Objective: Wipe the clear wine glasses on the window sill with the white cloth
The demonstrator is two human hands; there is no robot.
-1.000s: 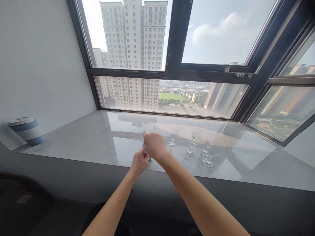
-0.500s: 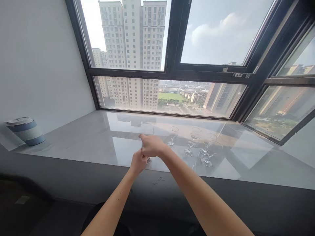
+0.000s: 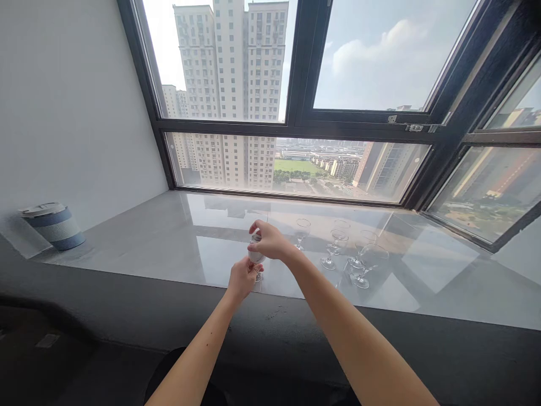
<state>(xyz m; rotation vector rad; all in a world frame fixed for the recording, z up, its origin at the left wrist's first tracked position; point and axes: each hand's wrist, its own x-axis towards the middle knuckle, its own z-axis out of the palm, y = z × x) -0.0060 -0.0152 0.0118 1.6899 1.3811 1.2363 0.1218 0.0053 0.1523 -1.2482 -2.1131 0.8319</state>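
Note:
Close to the sill's front edge, my left hand (image 3: 243,278) is closed round the lower part of a wine glass (image 3: 256,257), whose foot shows just below the fingers. Over its top, my right hand (image 3: 273,241) curls thumb and fingers about the rim. The bowl looks whitish, as if a pale cloth were in it, but I cannot make out the material. Several clear stemmed glasses stand upright to the right, among them a nearer one (image 3: 362,270), one left of it (image 3: 328,254) and one farther back (image 3: 301,232).
The glossy grey windowsill (image 3: 139,248) runs beneath dark window frames (image 3: 296,132). At its left end, by the wall, sits a blue-and-white striped tub (image 3: 59,225) with a pale lid and a translucent sheet beside it. The sill's front edge drops to a dark floor.
My right hand has lifted and opened slightly at the top of the glass, uncovering its whitish bowl. My left hand stays at the lower part. The view has shifted slightly.

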